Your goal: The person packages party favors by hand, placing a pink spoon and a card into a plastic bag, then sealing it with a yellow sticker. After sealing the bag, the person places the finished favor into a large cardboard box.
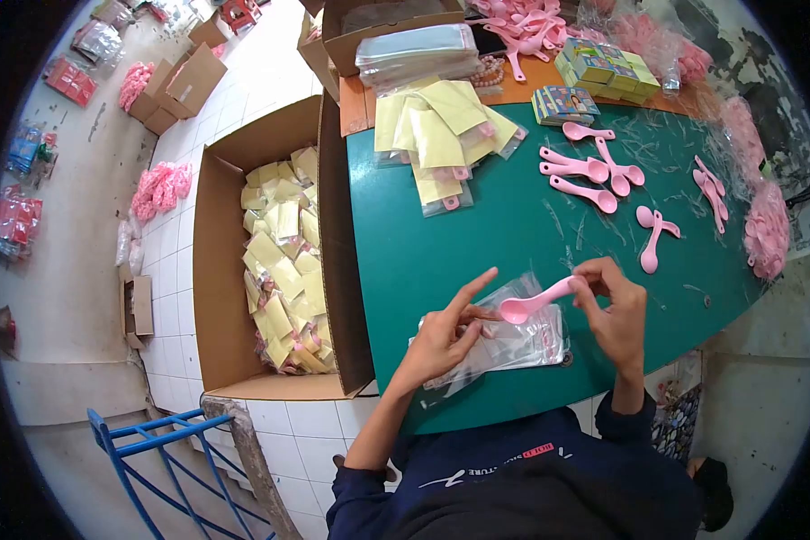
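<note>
A pink spoon (517,310) is pinched by its handle in my right hand (614,310), its bowl pointing left over the clear plastic bags (522,353) near the green table's front edge. My left hand (445,337) touches the bags beside the bowl; its index finger is stretched out, while thumb and other fingers close near the film. More pink spoons (585,195) lie in loose groups at the right. Packets with pale yellow cards (438,135) are piled at the table's back left.
Left of the green table (405,261) stands a tall cardboard box (218,270) full of yellow-card packets. Stacked printed cards (603,67), bagged pink items and plastic scraps line the back and right. A blue metal frame (157,441) stands at lower left.
</note>
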The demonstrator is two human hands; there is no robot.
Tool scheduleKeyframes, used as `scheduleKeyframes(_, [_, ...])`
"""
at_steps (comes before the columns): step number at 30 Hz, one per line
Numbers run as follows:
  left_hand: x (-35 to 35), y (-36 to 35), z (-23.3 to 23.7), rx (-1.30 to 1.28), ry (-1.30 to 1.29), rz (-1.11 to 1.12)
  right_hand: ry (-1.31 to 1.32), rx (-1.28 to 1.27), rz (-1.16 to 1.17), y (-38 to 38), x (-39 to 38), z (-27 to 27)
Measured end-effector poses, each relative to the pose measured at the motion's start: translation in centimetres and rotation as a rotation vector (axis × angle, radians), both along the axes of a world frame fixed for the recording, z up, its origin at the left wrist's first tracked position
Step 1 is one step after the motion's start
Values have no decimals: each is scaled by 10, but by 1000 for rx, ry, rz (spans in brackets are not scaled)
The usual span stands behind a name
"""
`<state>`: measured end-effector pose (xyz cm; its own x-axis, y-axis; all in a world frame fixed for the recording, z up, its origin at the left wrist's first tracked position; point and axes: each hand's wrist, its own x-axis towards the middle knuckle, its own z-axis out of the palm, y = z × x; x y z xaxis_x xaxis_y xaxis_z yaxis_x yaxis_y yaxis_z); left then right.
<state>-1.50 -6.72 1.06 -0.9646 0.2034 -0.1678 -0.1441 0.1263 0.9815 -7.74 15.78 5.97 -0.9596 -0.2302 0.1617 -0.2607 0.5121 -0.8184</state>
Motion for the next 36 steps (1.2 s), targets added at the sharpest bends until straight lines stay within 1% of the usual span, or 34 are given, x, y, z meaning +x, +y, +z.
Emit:
scheduleKeyframes(2, [3,-1,0,12,-15,34,37,114,-26,0,-2,-2])
scheduleKeyframes(6, [5,-8,0,38,-10,15,54,97,-87,3,0,1])
scheduleKeyframes(8, [5,-13,11,85,-64,39,74,84,-102,1,2,4])
scheduleKeyframes(10, [5,-16,18,123,-90,83,-6,-104,-101,-2,6,9])
scheduleKeyframes(11, [5,-18,17,100,-82,77,-38,-200,-98,-5,7,11])
scheduleKeyframes(13, [5,-23,13,58,-68,64,2,-386,-121,-14,9,11])
scheduleKeyframes(14, [4,-22,15,124,-110,94,17,-480,-136,-18,9,12])
scheduleKeyframes(17, [2,-22,14,192,-66,118,50,-516,-94,-23,9,15])
scheduleKeyframes(20, [-2,-21,19,250,-74,85,47,-359,-60,-26,7,16])
scheduleKeyframes(23, [-12,-17,22,183,-100,11,7,-396,-25,-28,5,20])
scheduleKeyframes(27, [-19,-8,20,339,-92,-80,43,-270,56,-30,0,16])
scheduleKeyframes(28, [-20,-4,19,397,10,-53,50,-243,80,-29,-3,17])
scheduleKeyframes(29, [-18,-4,17,352,45,-24,58,-216,108,-29,-5,18])
scheduleKeyframes(31, [-20,-7,13,260,130,37,39,-326,71,-30,-11,21])
scheduleKeyframes(32, [-20,-9,15,163,107,-7,30,-381,56,-31,-14,22])
scheduleKeyframes(34, [-22,-14,21,-31,59,-92,65,-351,121,-35,-20,19])
scheduleKeyframes(35, [-23,-15,20,25,43,-39,84,-337,152,-36,-23,19])
scheduleKeyframes(36, [-23,-14,19,80,27,13,134,-259,333,-37,-32,22])
